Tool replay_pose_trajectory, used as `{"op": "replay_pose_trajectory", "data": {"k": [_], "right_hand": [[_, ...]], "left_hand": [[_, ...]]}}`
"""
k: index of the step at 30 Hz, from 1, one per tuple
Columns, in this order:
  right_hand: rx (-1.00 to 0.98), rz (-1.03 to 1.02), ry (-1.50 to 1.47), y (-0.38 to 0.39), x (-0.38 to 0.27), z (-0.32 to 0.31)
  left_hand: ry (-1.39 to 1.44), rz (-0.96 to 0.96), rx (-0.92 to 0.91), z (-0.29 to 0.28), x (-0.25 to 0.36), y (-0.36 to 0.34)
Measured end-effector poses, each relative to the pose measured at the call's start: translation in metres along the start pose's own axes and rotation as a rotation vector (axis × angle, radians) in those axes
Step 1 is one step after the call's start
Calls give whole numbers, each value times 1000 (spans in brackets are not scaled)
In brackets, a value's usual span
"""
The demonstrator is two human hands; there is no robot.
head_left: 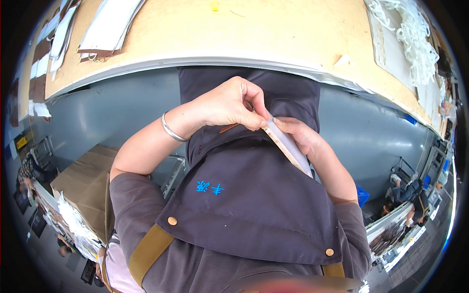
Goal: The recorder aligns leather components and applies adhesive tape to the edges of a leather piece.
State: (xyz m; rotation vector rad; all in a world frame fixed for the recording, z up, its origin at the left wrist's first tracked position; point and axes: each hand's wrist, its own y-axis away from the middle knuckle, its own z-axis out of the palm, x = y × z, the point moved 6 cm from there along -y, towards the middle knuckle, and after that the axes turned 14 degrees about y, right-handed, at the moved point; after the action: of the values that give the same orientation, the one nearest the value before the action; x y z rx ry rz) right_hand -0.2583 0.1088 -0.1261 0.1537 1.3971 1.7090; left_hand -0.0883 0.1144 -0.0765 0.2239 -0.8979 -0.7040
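Over my lap, close against the dark apron [254, 195], I hold a flat, pale piece with a tan edge [289, 150]. My left hand [239, 103] pinches its upper corner between thumb and fingertips. Gripping the same piece from the right side is my right hand [300, 136], with its thumb near the pinched corner. The lower end of the piece disappears behind the apron bib. Whether a smaller strip lies between the left fingertips is too fine to make out.
Ahead runs the curved-looking edge of a tan worktable [220, 41]. Stacked white and brown flat pieces [110, 27] lie at its left, a heap of white strips [415, 41] at its right. A brown carton [85, 188] stands left behind me. Other people work farther back.
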Motion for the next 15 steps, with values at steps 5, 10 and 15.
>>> {"op": "replay_pose_trajectory", "data": {"k": [5, 10, 15], "right_hand": [[43, -3, -12, 0, 2, -2], [-45, -28, -26, -1, 2, -3], [9, -13, -52, -2, 4, -2]], "left_hand": [[41, 58, -30, 2, 4, -1], [52, 70, -57, 6, 5, 2], [-62, 42, -29, 6, 8, 1]]}}
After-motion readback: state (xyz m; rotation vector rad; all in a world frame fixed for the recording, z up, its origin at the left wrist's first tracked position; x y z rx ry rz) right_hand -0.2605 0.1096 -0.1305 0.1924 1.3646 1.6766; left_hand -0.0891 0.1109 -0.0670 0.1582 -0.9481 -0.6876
